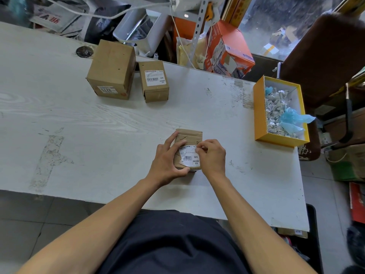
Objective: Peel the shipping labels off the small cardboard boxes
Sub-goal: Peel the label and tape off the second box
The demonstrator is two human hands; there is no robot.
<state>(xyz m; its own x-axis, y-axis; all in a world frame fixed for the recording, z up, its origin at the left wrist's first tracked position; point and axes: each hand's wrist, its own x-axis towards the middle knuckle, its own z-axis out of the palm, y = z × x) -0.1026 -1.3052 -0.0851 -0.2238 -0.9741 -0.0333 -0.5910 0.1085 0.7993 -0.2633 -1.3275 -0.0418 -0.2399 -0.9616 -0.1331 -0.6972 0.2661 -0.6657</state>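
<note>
both hands [189,157] on labelled box [190,135]

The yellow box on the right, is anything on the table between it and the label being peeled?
Nothing visible. Bare table lies between the label, on the small box under both hands, and the yellow box, already holding crumpled labels.

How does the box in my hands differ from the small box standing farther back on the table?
The near box is gripped by the left hand, while the far box stands alone, untouched. The near box's label is torn at its lower left, with the right hand pinching its top edge; the far box's label lies flat and whole. Both are brown cardboard with white barcode labels.
</note>
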